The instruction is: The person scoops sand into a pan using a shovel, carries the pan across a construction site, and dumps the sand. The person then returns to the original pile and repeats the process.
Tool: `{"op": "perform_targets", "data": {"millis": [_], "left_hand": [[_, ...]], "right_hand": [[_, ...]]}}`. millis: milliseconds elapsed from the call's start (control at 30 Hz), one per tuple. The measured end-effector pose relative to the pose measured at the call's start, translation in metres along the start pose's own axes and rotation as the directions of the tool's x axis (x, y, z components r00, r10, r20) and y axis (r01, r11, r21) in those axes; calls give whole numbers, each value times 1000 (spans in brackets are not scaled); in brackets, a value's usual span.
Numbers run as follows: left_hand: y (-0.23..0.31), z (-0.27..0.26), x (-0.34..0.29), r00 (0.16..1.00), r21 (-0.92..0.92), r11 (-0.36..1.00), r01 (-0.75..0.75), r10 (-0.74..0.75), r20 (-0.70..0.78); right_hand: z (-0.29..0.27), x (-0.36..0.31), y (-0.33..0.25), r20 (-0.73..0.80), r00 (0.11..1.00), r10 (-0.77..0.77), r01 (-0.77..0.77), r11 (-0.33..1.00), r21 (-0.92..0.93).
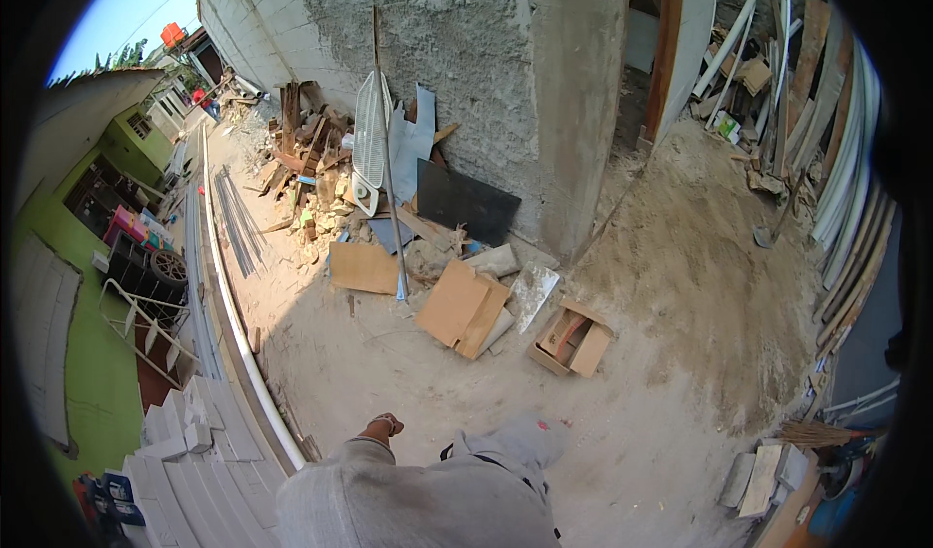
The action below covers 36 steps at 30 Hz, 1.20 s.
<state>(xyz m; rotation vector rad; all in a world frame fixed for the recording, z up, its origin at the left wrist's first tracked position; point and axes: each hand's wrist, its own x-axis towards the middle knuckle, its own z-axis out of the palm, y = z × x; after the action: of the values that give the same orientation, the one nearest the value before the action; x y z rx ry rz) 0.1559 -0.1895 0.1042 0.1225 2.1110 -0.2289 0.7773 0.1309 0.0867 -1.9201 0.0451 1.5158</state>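
My left hand [385, 424] hangs low in front of my grey sleeve [335, 475], above the sandy ground. Its fingers look curled in, and nothing sticks out of them. My right hand does not show. Ahead on the ground lie an open cardboard box [571, 339] with something reddish-brown inside and a flattened piece of cardboard [462, 305]. Both are well apart from my left hand.
Rubble and broken wood [316, 159] lean by the rough wall [447, 72], beside a white fan-shaped grille [369, 140] and a black panel [466, 203]. Pale blocks [204, 451] are stacked at left along a long white pipe [238, 325]. Pipes and planks [846, 179] stand at right.
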Motion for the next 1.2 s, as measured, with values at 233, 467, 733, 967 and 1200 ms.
{"op": "perform_targets", "data": {"millis": [233,467,733,967,1200], "left_hand": [[244,83,-50,934,136,979,-150,95,346],[737,4,-128,789,364,721,-590,610,70],[1080,-64,-324,165,-238,126,-963,975,-151],[1098,-12,-190,531,-172,534,-828,845,63],[850,-13,-86,839,-130,918,375,-277,468]], "right_hand": [[47,72,-133,32,999,43,-43,999,-7],[112,122,-277,-11,996,92,-91,995,45],[146,180,-390,-73,983,167,-156,979,129],[44,203,-389,-147,922,360,-259,851,458],[62,267,-533,-361,647,672,-354,684,638]]}}
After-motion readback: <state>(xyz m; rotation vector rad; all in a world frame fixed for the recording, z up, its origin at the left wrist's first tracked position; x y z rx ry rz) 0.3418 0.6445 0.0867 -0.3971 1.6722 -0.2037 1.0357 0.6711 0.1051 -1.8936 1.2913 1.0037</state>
